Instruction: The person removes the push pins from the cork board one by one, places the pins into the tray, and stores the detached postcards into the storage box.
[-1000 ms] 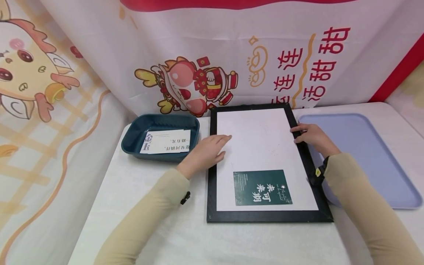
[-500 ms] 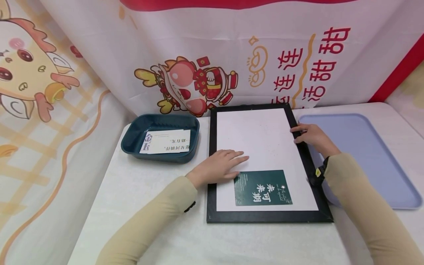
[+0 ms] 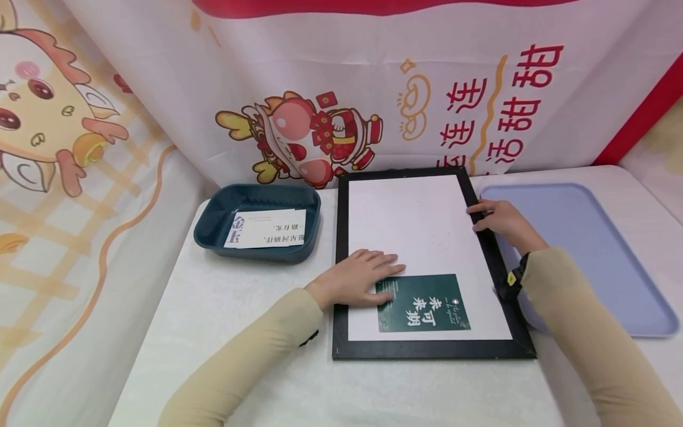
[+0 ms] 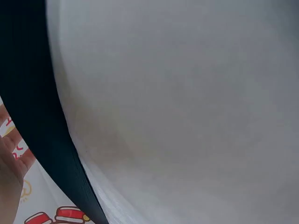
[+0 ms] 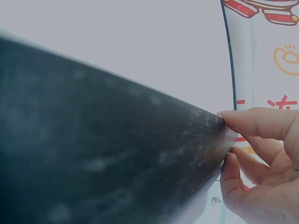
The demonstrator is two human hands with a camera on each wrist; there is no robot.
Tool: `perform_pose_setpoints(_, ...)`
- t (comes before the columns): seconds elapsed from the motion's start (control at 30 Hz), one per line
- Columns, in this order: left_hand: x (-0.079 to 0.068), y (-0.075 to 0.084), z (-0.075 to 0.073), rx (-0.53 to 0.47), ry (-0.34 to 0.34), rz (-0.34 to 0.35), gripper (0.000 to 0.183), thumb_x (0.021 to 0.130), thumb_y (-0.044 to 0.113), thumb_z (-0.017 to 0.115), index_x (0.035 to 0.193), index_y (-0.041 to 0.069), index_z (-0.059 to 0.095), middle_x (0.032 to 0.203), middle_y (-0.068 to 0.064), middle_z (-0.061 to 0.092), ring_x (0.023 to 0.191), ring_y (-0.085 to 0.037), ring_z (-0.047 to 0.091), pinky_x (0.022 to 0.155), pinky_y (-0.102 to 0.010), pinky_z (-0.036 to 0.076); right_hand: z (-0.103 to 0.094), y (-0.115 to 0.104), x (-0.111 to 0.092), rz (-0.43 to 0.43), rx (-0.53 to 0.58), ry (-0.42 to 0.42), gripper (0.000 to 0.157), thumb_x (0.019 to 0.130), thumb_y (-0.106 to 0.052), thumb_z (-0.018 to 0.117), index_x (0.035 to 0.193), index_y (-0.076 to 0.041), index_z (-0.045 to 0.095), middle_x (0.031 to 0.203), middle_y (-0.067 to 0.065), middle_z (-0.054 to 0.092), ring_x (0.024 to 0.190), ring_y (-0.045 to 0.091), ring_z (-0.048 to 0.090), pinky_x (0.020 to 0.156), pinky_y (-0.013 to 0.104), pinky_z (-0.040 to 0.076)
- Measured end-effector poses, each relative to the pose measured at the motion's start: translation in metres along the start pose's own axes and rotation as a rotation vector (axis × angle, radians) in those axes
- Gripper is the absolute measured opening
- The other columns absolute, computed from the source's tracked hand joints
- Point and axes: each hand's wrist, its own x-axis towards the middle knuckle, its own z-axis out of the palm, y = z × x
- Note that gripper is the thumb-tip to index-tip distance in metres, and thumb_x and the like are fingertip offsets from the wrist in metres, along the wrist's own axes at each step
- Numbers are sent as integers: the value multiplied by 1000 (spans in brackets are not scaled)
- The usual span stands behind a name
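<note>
A black-framed whiteboard (image 3: 411, 225) lies on the white cloth, with a dark green card (image 3: 424, 302) printed in white characters on its lower part. My left hand (image 3: 357, 279) is over the board's left side, fingers spread, its thumb over the card's upper left corner. Whether it presses on the card I cannot tell. In the left wrist view, only part of the left hand (image 4: 11, 172) shows behind the dark frame edge. On the other side, my right hand (image 3: 504, 224) grips the frame's right edge. The right wrist view shows the right hand's thumb and fingers (image 5: 252, 123) pinching that edge.
A dark teal bin (image 3: 256, 252) holding white printed cards (image 3: 267, 228) stands left of the board. To the right lies a flat light-blue tray (image 3: 587, 249), partly under the right forearm. A printed curtain (image 3: 405, 47) hangs behind the table.
My left hand has moved down and rightward along the board, from near its left edge to the green card's upper left corner. The right hand stays on the frame.
</note>
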Motion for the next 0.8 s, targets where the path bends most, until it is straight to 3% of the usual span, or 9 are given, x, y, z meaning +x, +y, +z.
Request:
perform_pose_setpoints(0.3,0,0,0,31,-17,12,57,96,56,40,149,42,25,158,2,29,145,-22,29,119,-41,25,1,0,0,-13,5,0,54,93,-6,55,143,-1,39,161,16,-8,145,48,6,114,66,12)
perform_pose_setpoints(0.8,-1,-2,4,50,8,35,54,96,54,41,147,41,31,157,0,30,144,-23,31,119,-41,26,0,-7,-8,9,-36,-10,55,94,-16,56,144,-2,38,159,26,-2,143,49,12,113,66,15)
